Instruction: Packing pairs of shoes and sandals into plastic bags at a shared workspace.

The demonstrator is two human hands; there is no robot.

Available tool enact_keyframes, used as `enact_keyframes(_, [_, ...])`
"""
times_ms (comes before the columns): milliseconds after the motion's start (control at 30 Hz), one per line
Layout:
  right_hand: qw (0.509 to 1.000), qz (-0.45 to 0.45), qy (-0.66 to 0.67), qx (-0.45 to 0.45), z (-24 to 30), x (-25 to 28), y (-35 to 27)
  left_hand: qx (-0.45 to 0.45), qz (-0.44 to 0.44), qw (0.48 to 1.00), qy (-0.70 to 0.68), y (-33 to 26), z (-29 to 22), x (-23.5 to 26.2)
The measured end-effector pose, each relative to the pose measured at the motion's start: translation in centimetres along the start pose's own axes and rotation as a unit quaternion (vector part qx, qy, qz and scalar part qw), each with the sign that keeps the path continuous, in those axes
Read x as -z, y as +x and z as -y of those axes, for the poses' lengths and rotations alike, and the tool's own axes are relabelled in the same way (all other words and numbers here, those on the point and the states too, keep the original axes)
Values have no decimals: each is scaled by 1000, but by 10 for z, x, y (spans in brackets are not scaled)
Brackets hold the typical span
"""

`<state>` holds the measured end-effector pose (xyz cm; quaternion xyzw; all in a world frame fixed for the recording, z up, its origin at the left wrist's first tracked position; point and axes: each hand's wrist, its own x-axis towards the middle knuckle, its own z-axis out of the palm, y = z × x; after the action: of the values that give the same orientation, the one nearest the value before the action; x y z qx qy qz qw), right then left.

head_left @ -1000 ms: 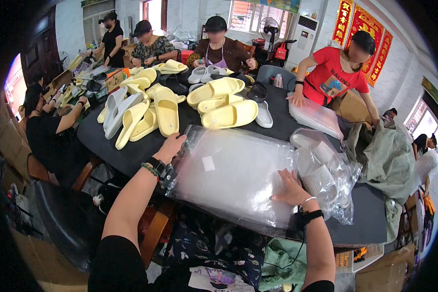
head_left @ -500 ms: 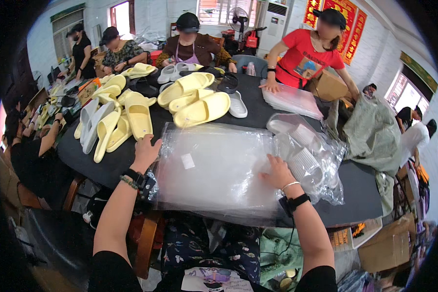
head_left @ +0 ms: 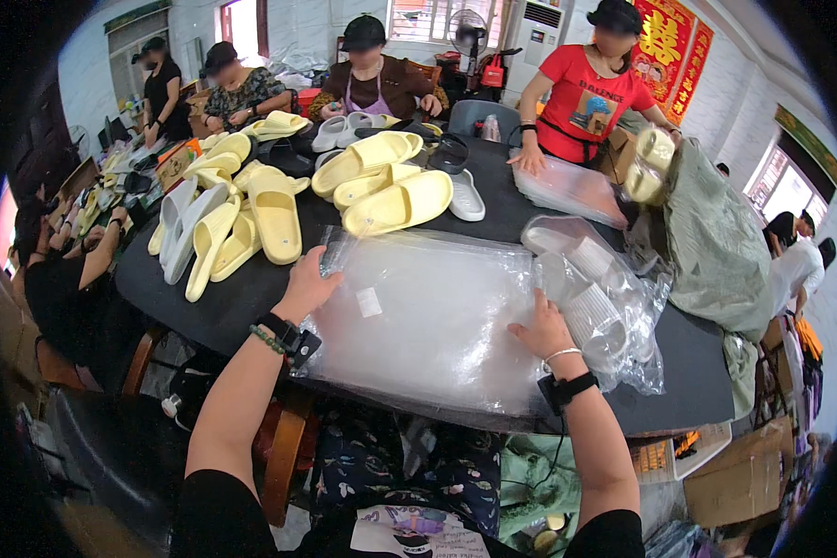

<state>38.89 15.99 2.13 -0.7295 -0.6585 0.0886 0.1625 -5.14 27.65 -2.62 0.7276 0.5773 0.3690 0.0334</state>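
A yellow slide pair [head_left: 650, 166] has risen by a co-worker [head_left: 588, 88] beyond the bags [head_left: 437, 321]. These lie flat on the tabletop [head_left: 693, 386], long axis running from left grip [head_left: 312, 284], at their left edge, to right grip [head_left: 545, 329], atop their right end; both spread.

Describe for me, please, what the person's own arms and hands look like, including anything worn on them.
Both arms have short black sleeves, and the hands are bare. By the left hand sit a black strap with a small dark device and a greenish beaded bracelet. By the right hand: a silvery bangle, a black band and a thin dark cable.
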Motion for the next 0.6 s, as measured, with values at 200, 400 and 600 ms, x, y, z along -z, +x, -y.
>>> enact_keyframes(200, [996,-36,28,82,-13,-4,5,181,138,958,-172,1,-32,14])
enact_keyframes(400, [991,-67,47,109,6,0,4,193,103,945,-244,2,-29,13])
enact_keyframes(600, [982,-103,52,150,-12,-7,9,200,29,960,-195,6,-17,29])
